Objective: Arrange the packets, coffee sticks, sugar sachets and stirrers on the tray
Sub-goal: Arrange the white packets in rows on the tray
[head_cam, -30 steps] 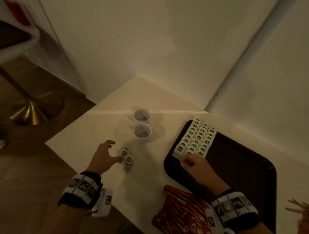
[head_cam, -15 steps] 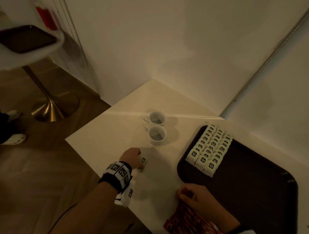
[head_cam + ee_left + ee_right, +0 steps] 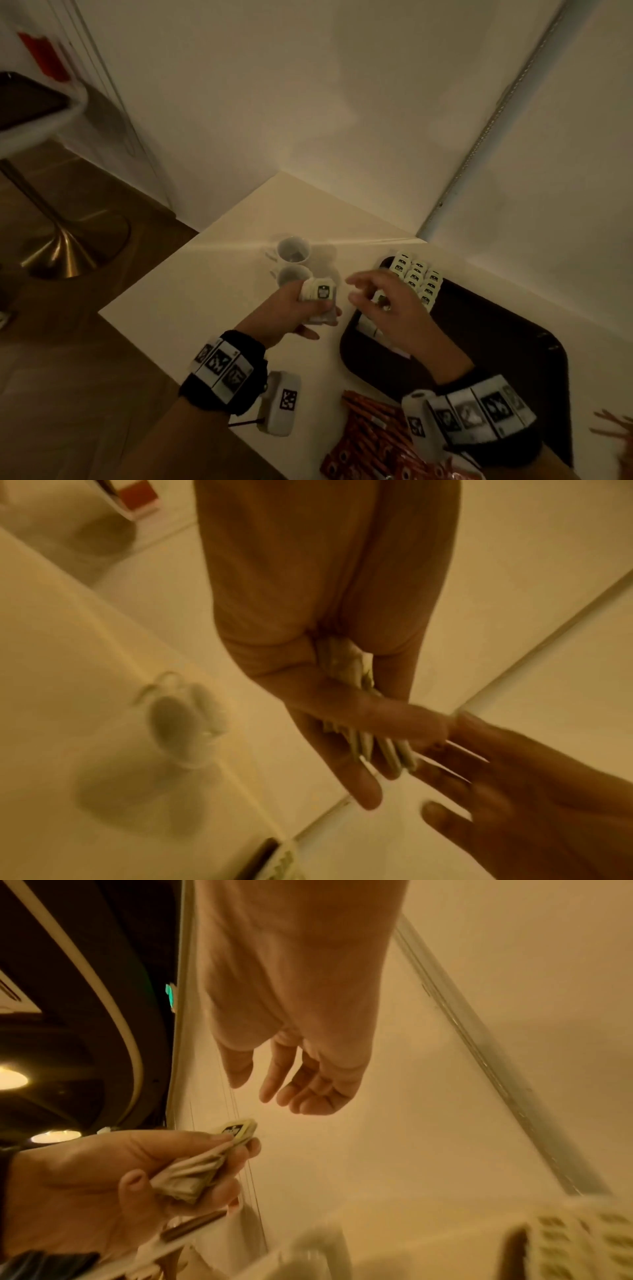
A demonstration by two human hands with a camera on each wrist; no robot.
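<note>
- The left hand [image 3: 301, 308] pinches a small stack of cream packets [image 3: 320, 294] above the tabletop [image 3: 191, 301], just beside the dark tray [image 3: 496, 342].
- The right hand [image 3: 394, 308] hovers close by, fingers spread and loosely bent, holding nothing that shows.
- More packets stand in neat rows [image 3: 416, 274] at the tray's far corner; red coffee sticks [image 3: 373, 442] lie on the tabletop nearer the person.
- The packets look light, thin and soft, likely to fan out or slip, so they are best pinched across the flat faces, near the middle.
</note>
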